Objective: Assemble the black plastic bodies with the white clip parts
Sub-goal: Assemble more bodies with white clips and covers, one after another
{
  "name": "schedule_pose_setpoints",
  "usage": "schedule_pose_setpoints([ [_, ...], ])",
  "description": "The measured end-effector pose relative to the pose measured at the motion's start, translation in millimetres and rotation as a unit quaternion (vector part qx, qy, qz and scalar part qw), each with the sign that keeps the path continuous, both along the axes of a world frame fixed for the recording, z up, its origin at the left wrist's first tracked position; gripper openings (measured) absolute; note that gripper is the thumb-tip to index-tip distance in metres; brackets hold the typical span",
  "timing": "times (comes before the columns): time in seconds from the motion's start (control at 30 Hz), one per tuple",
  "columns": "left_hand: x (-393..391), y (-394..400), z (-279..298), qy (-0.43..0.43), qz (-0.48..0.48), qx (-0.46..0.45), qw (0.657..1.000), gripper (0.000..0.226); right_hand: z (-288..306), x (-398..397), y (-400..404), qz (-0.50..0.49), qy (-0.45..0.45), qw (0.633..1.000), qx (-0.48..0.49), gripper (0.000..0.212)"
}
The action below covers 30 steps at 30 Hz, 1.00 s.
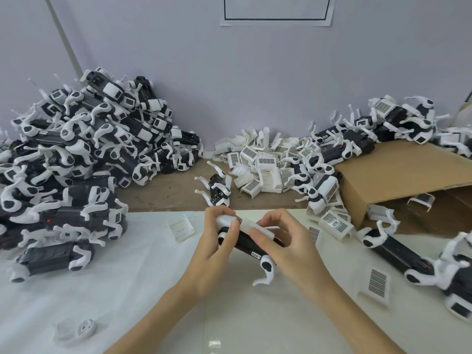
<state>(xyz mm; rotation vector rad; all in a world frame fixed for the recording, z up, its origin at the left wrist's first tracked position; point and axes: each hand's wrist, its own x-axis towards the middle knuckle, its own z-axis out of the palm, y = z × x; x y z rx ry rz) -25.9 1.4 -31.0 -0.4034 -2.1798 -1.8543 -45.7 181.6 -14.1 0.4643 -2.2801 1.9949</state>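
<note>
Holding one black plastic body (245, 242) just above the desk (153, 290), my left hand (217, 241) wraps its near end while my right hand (283, 241) pinches the white clip part (251, 224) lying along its top, between both hands.

Even, soft indoor light — shadows are faint. Glare is seen on the glossy white table (217, 338) near the bottom edge; wide-angle bending and blur are noted toward the corners.
</note>
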Motion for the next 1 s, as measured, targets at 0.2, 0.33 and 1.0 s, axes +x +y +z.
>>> schedule_pose_setpoints([
  [0.2,2.0,3.3,1.1,-0.002,0.008,0.001,1.000,0.037,1.0,3.3,5.7,0.033,0.131,0.986,0.100,0.017],
  [0.33,1.8,3.7,2.5,-0.009,0.012,0.008,1.000,0.035,7.7,6.2,8.9,0.040,0.168,0.971,0.163,0.031],
  [1.0,0.5,-1.2,2.1,0.049,0.007,-0.076,0.996,0.024,-3.5,0.2,8.9,-0.077,0.302,0.891,0.330,0.048],
])
